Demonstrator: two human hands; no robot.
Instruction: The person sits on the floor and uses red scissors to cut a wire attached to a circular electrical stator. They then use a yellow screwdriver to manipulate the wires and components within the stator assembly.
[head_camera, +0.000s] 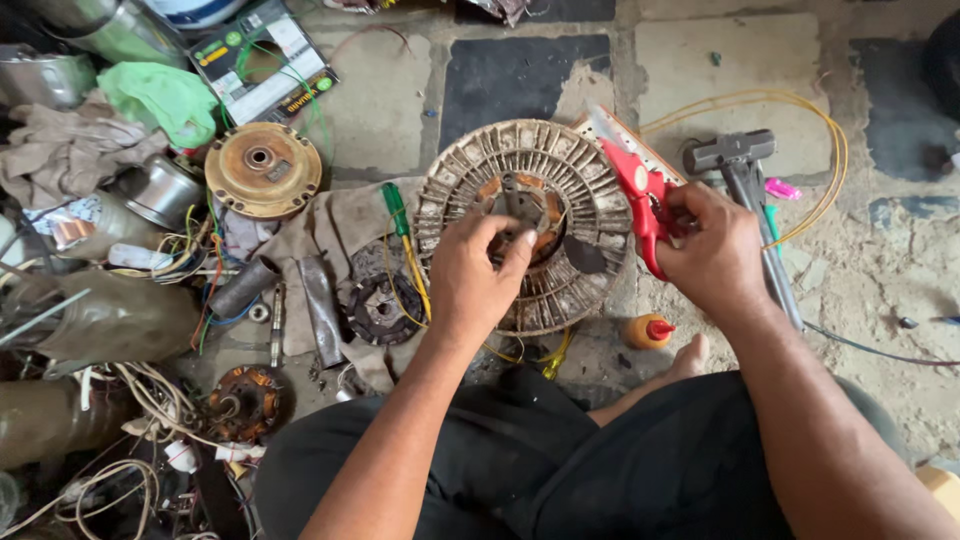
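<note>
Head view: the person sits on the floor with a round, ribbed, dusty cream-coloured motor rotor (525, 225) lying flat in front of their knees, partly on a crumpled grey-brown cloth (330, 225). The left hand (475, 270) rests on the rotor's hub, its fingers (505, 240) curled down and pinched onto the rust-orange metal centre piece (520, 205); whether they actually grip a small part there is hidden. The right hand (712, 255) is wrapped tight around the handles of a red-handled pair of snips (640, 190), whose nose lies against the rotor's upper right rim; the blades are covered by a pale strip, so I cannot tell how they stand.

To do this well, in my judgement, the left hand should press the hub firmly so the rotor does not turn or slide on the cloth, and the tool should be worked in short, controlled squeezes, angled away from the steadying fingers. The thin yellow wire (800, 105) looping behind the right hand could snag the wrist.

Nearby lie a black-headed hammer (745, 165) just beyond the right hand, a small orange bottle with a red cap (648, 330) by the bare foot, a green-handled screwdriver (400, 215), and a brass-coloured round motor cover (262, 170) to the left.
</note>
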